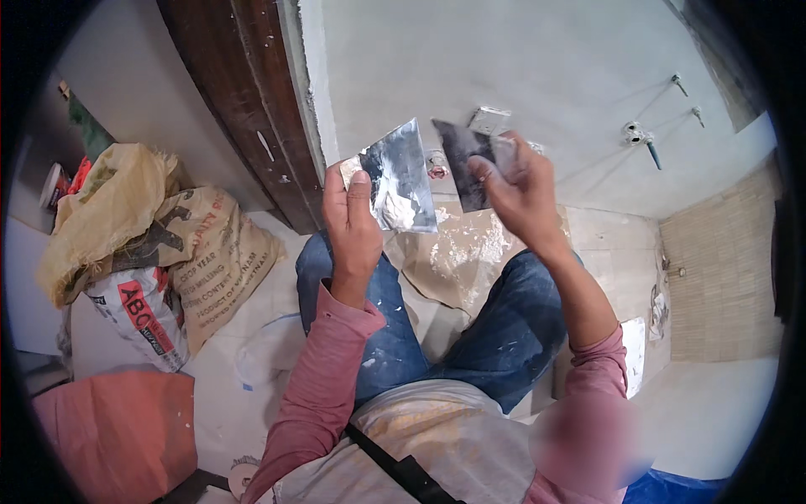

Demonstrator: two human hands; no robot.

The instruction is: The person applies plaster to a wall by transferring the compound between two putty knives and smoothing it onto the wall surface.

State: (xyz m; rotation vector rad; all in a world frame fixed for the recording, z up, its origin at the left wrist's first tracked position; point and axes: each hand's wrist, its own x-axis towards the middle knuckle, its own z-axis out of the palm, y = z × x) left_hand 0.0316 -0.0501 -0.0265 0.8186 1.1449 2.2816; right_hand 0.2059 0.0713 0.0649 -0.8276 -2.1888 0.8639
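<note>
My left hand [353,210] is closed on a flat metal putty knife [403,160], thumb on its near face. White putty [398,210] is smeared over that blade, with a thicker lump near its lower edge. In my right hand [525,189] is a second, darker flat scraper blade [462,155], gripped between thumb and fingers, with a thin whitish film on it. The two blades are held up side by side, a small gap between them, in front of the grey wall [537,50]. My fingers hide where each tool is gripped.
Below the hands, a brown putty-spattered sheet [470,252] lies on the floor between my knees. Pipe fittings [638,134] stick out of the wall at right. A dark wooden door frame [243,92] stands at left, near stacked sacks [222,260] and a red sheet [117,428].
</note>
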